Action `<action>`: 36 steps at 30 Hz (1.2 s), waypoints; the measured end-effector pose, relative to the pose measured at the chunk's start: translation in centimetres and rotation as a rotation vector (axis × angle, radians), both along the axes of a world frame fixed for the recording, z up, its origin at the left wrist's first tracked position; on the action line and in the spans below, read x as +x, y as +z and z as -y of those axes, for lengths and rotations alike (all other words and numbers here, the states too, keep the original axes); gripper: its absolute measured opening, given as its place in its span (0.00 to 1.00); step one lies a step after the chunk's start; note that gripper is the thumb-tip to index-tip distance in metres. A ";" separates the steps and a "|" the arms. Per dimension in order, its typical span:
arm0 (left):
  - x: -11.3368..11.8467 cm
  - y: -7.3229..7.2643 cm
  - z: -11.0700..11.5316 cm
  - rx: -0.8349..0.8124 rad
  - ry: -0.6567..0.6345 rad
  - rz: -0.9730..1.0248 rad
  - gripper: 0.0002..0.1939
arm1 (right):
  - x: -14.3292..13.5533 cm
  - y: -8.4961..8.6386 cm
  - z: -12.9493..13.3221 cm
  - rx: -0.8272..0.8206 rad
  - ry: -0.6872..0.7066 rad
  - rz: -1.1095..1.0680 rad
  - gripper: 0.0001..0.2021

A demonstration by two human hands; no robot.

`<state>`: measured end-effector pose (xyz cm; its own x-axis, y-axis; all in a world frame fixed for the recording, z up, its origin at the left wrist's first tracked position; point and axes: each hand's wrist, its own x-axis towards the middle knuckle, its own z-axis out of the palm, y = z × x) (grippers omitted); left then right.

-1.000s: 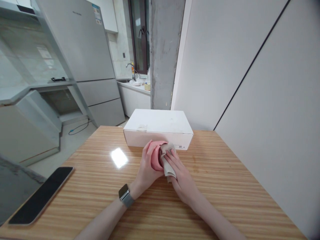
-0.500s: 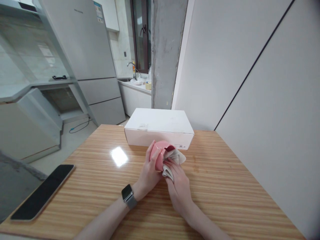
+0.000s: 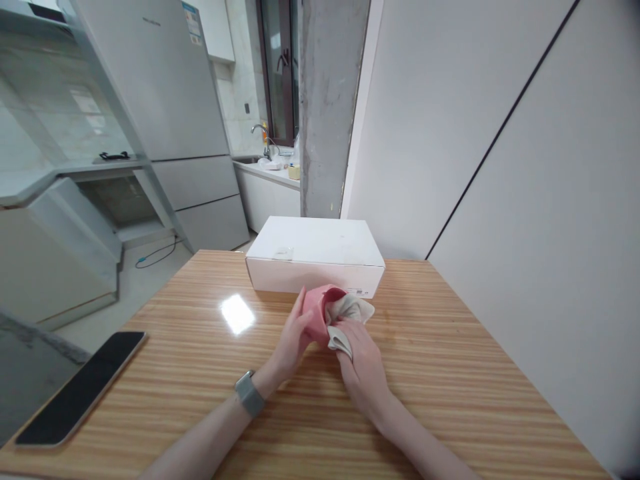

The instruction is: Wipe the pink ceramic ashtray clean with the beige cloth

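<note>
A glossy pink bowl (image 3: pixel 315 313) is tipped on its side above the table, its opening turned toward the right. My left hand (image 3: pixel 294 337) is wrapped round its outer left side, thumb near the front. In my right hand (image 3: pixel 361 353) is a bunched pale grey cloth (image 3: pixel 350 309), part of which is pushed into the bowl's mouth. The fingertips of my right hand are hidden by the cloth and the rim. On my left wrist there is a watch with a grey band (image 3: pixel 249 395).
Just behind the bowl lies a closed white box (image 3: pixel 315 240). A flat black slab with a pale edge (image 3: pixel 83 390) rests at the left of the wood-grain table (image 3: pixel 450 373). A white wall panel (image 3: pixel 500 220) borders the right side.
The bowl has turned in my left hand, so its opening shows more roundly. My left wrist has rolled, turning the watch face away. My right hand has shifted slightly with the cloth.
</note>
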<state>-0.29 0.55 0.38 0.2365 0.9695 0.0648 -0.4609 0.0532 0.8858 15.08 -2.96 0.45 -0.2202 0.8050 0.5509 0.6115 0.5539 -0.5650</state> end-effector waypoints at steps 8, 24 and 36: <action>-0.7 1.3 -0.4 -0.265 -0.285 0.257 0.32 | -0.3 0.1 0.8 0.216 0.069 0.262 0.21; -1.1 1.4 0.2 -0.271 0.101 -0.124 0.29 | -1.2 -0.1 -0.5 0.134 0.079 0.341 0.21; 0.3 0.8 0.7 -0.128 0.196 -0.041 0.26 | -2.0 1.1 0.6 -0.102 0.039 -0.001 0.16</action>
<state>-0.01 -0.12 1.18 0.0425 0.9968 -0.0675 -0.4372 0.0793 0.8959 13.12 -3.53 1.51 -0.2519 0.8476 0.4670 0.5905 0.5170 -0.6197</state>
